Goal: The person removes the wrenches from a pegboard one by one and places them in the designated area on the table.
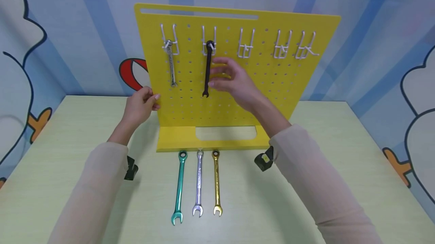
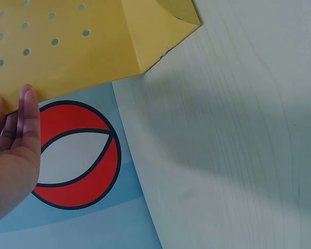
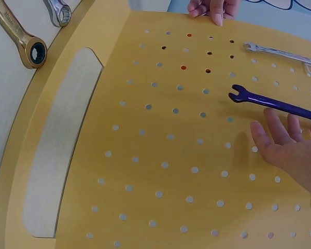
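Step in hand: we read it as hanging the matte-black metal combination wrench (image 1: pixel 207 71) on a peg, looks all but done.
Black wrench: ring end up over the second white wire hook (image 1: pixel 203 35) from left, open end down, in front of the upright yellow perforated pegboard (image 1: pixel 289 22).
Right hand (image 1: pixel 238 83): fingers apart and loosely bent, not wrapped round anything; just beside the black wrench, contact we can't tell.
Left hand (image 1: pixel 140 104): thumb and fingers pinch the pegboard's left edge, we'd guess to steady it.
First hook: small chrome-silver wrench (image 1: pixel 171 62) hangs there.
Third hook (image 1: pixel 245 47): bare, same for the two beyond.
Table row: glossy teal wrench (image 1: pixel 180 187), silver wrench (image 1: pixel 199 183), gold wrench (image 1: pixel 216 183), all lying ring ends toward the board.
Next move: we think it calls for backing the right fingers off without knocking the black wrench, then picking one from the table row for the third hook.
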Tool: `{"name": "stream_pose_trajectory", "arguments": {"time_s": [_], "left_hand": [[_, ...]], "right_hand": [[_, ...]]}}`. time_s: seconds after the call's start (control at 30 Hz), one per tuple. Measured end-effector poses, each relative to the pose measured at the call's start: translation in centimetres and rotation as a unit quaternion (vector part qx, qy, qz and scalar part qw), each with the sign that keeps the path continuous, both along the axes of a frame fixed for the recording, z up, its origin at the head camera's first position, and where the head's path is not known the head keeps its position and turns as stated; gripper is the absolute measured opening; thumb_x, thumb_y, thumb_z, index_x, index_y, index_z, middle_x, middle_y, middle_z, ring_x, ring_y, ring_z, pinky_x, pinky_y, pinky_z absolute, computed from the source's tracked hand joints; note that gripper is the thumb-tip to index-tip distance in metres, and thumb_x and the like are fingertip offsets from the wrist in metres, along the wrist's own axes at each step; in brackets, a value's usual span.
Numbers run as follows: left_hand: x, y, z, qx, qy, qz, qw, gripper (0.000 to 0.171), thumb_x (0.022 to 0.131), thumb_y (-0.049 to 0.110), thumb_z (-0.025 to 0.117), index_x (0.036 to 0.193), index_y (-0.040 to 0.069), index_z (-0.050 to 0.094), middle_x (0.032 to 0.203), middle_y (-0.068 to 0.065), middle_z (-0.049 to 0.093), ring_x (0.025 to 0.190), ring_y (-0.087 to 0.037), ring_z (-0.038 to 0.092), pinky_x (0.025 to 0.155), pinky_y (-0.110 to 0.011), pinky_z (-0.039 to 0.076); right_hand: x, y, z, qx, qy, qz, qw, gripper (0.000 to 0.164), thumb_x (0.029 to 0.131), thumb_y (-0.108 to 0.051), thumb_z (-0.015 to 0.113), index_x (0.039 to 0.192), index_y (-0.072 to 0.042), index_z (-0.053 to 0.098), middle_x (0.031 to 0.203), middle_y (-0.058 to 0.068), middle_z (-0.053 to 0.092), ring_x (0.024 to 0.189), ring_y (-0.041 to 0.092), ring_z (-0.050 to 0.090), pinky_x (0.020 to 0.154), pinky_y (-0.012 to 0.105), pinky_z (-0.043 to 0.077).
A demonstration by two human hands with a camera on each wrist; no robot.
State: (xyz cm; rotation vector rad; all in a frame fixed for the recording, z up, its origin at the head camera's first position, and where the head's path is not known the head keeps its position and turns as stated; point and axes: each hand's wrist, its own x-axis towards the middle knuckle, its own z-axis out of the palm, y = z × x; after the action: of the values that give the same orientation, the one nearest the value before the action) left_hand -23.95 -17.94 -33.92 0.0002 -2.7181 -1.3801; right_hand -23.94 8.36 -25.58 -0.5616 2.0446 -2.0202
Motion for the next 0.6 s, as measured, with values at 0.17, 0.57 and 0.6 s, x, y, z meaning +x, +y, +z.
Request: {"name": "stream_pose_trajectory", "arguments": {"time_s": [0.17,0.57,0.6], "left_hand": [[0.0,0.04,0.04,-0.002,0.0,0.0,1.0,0.027,0.096,0.023,0.046,0.101,-0.003,0.047,0.097,-0.02,0.06,0.085,-0.03,0.061,0.081,-0.041,0.051],[0.09,0.03,0.06,-0.005,0.003,0.0,1.0,0.026,0.096,0.023,0.047,0.101,-0.003,0.047,0.097,-0.02,0.06,0.084,-0.029,0.062,0.08,-0.04,0.052],[0.09,0.04,0.06,-0.005,0.003,0.0,1.0,0.026,0.096,0.023,0.047,0.101,-0.003,0.047,0.097,-0.02,0.06,0.084,-0.029,0.062,0.08,-0.04,0.052]], "right_hand": [[0.09,0.08,0.09,0.013,0.0,-0.007,1.0,0.055,0.084,0.007,0.058,0.133,-0.009,0.037,0.12,0.015,0.047,0.103,0.028,0.053,0.093,0.039,0.044],[0.18,-0.1,0.58,0.018,-0.001,-0.013,1.0,0.049,0.086,0.007,0.056,0.13,-0.009,0.042,0.107,0.011,0.052,0.096,0.024,0.053,0.089,0.047,0.043],[0.19,-0.14,0.65,0.016,-0.002,-0.015,1.0,0.048,0.086,0.007,0.055,0.129,-0.009,0.043,0.105,0.011,0.052,0.094,0.023,0.054,0.089,0.048,0.044]]}}
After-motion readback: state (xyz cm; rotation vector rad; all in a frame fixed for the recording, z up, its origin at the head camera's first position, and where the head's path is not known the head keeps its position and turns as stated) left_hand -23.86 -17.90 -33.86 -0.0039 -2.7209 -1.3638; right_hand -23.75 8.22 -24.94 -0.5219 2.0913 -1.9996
